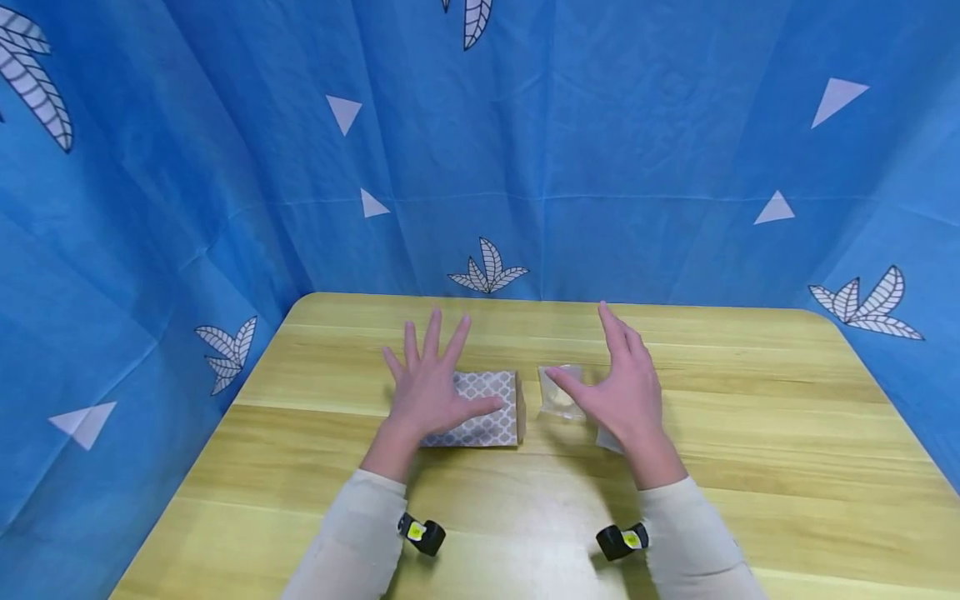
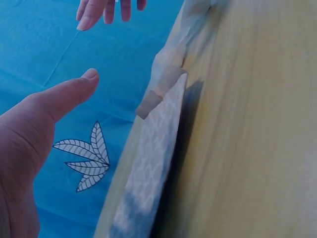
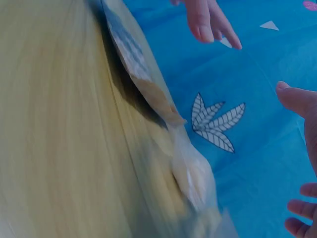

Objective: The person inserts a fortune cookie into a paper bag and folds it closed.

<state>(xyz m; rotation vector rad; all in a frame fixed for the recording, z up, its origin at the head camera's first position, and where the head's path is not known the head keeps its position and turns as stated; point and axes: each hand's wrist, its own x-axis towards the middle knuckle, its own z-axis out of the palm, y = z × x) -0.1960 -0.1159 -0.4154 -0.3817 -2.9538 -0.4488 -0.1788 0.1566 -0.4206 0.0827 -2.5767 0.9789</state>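
Observation:
A flat paper bag [image 1: 487,429] with a grey-and-white lattice print lies on the table, its brown end facing right. My left hand [image 1: 429,392] is spread over the bag's left part, fingers straight and apart, holding nothing. To the right of the bag lies a small clear packet [image 1: 558,408] with something pale inside; it shows as a crinkled clear packet [image 3: 190,171] in the right wrist view. My right hand [image 1: 628,396] hovers by it, thumb and fingers wide apart with nothing between them. Partly hidden under that hand is a second pale packet [image 1: 609,439].
The wooden table [image 1: 772,467] has light yellow grain and rounded far corners. Behind it and on both sides hangs a blue curtain [image 1: 637,150] with leaf and triangle prints. Each sleeved wrist carries a small black camera, such as the left wrist camera [image 1: 422,533].

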